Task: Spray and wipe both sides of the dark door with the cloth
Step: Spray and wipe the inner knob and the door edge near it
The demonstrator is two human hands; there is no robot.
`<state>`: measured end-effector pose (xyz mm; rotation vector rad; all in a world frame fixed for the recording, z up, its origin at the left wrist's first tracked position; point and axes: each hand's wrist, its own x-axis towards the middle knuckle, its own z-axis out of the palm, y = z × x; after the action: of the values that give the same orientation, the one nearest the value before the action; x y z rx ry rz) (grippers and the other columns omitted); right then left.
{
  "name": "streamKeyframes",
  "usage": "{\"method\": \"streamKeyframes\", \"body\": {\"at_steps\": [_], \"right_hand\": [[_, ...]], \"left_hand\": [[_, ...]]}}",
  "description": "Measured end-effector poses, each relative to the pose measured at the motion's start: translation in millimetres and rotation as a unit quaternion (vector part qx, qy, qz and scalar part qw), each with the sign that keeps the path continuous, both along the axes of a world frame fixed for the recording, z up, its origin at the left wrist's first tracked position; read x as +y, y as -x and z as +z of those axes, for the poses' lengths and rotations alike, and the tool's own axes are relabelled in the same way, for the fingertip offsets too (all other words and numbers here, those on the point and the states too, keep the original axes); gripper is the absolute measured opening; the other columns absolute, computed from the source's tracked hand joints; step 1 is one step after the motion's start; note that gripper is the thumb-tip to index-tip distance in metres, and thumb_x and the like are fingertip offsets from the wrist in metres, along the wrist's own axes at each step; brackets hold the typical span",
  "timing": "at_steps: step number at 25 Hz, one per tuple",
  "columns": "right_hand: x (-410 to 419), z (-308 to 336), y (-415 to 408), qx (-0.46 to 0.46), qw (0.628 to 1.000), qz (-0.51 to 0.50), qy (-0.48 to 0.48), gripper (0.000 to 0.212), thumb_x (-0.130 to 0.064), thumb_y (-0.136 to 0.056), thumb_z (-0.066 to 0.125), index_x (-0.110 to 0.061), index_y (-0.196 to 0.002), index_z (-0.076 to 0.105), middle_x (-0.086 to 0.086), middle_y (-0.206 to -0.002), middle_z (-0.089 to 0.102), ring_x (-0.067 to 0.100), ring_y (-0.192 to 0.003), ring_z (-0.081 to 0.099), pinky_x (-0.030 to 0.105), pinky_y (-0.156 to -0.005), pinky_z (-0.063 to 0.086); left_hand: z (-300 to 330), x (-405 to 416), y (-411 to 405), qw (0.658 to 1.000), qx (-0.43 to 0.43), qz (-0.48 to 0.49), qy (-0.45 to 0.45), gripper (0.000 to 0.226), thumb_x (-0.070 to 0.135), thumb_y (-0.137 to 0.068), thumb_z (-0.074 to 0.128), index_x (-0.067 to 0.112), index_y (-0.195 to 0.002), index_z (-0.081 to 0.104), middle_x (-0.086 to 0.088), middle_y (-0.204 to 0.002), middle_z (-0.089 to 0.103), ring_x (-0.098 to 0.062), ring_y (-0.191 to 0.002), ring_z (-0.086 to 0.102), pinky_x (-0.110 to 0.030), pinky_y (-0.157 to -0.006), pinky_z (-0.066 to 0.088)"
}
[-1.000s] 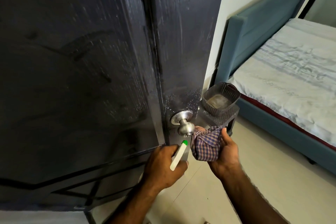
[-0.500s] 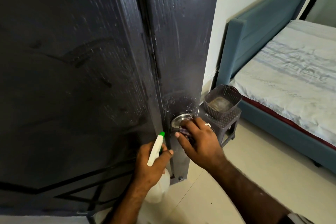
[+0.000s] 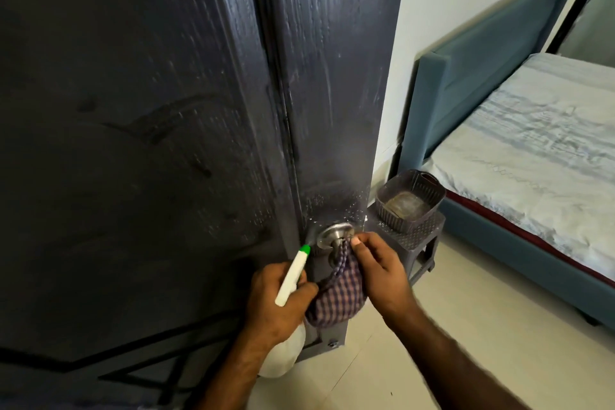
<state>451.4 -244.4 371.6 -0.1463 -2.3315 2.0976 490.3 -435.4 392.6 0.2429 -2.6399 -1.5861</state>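
The dark wood-grain door [image 3: 139, 116] fills the left and middle of the head view, with spray droplets on it above a silver knob [image 3: 332, 235]. My left hand [image 3: 278, 301] grips a white spray bottle [image 3: 291, 276] with a green nozzle pointing up toward the knob. My right hand [image 3: 381, 268] holds a bunched checked cloth [image 3: 339, 293] and presses it against the knob. The cloth hangs below the knob between my two hands and hides most of the knob.
A dark plastic stool [image 3: 416, 236] with a basket [image 3: 411, 201] on it stands just right of the door's edge. A blue-framed bed [image 3: 519, 150] lies along the right. Pale tiled floor [image 3: 466, 326] spreads below my arms.
My right hand has shifted on the knob and the checked cloth now hangs in view below it. My left hand with the bottle has moved a little right and up.
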Motion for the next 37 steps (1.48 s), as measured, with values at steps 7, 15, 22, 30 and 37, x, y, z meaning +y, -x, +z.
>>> {"method": "streamKeyframes", "body": {"at_steps": [7,15,22,30,37], "right_hand": [[-10.9,13.0,-1.3,0.133,0.97,-0.198,0.041,0.017,-0.014,-0.103,0.07,-0.021,-0.118,0.064,-0.014,-0.105,0.076,0.008,-0.098,0.075,0.05,-0.095,0.063],[-18.4,23.8,22.6,0.464,0.815,-0.002,-0.347,0.048,-0.032,-0.102,0.07,-0.013,-0.146,0.063,0.011,-0.153,0.056,0.034,-0.153,0.042,0.053,-0.127,0.033],[-41.6,-23.9,12.5,-0.079,0.991,-0.109,-0.001,0.078,-0.096,-0.082,0.051,-0.031,-0.119,0.073,-0.001,-0.117,0.078,0.018,-0.109,0.074,0.053,-0.102,0.06],[-14.8,-31.8,21.3,0.256,0.857,-0.001,-0.446,0.064,-0.059,-0.096,0.068,-0.019,-0.145,0.06,0.005,-0.14,0.059,0.026,-0.12,0.056,0.045,-0.098,0.054],[-41.1,-2.6,33.3,-0.214,0.936,-0.017,0.279,0.058,-0.071,-0.088,0.071,-0.019,-0.112,0.075,0.012,-0.113,0.076,0.026,-0.095,0.075,0.052,-0.096,0.061]], "left_hand": [[-3.3,-5.0,-3.9,0.999,0.02,0.034,-0.012,0.029,0.024,-0.083,0.087,0.023,-0.068,0.062,0.002,-0.059,0.063,-0.024,-0.053,0.064,-0.024,-0.054,0.056],[6.1,-12.2,-6.1,0.992,-0.021,0.083,-0.095,0.022,0.014,-0.083,0.087,0.012,-0.08,0.065,-0.01,-0.064,0.065,-0.016,-0.052,0.061,-0.023,-0.054,0.057],[7.1,-6.5,-9.0,0.984,-0.066,0.102,-0.127,0.029,0.014,-0.084,0.086,0.018,-0.099,0.061,-0.019,-0.086,0.066,-0.016,-0.058,0.06,-0.017,-0.051,0.054],[8.5,-15.9,-2.3,0.981,-0.088,0.109,-0.138,0.04,0.013,-0.085,0.084,0.009,-0.116,0.058,-0.014,-0.082,0.065,-0.016,-0.059,0.058,-0.012,-0.047,0.05],[8.1,-13.7,9.5,0.98,-0.095,0.111,-0.135,0.042,0.007,-0.083,0.085,0.001,-0.116,0.059,-0.017,-0.073,0.064,-0.014,-0.051,0.056,-0.018,-0.049,0.053]]}}
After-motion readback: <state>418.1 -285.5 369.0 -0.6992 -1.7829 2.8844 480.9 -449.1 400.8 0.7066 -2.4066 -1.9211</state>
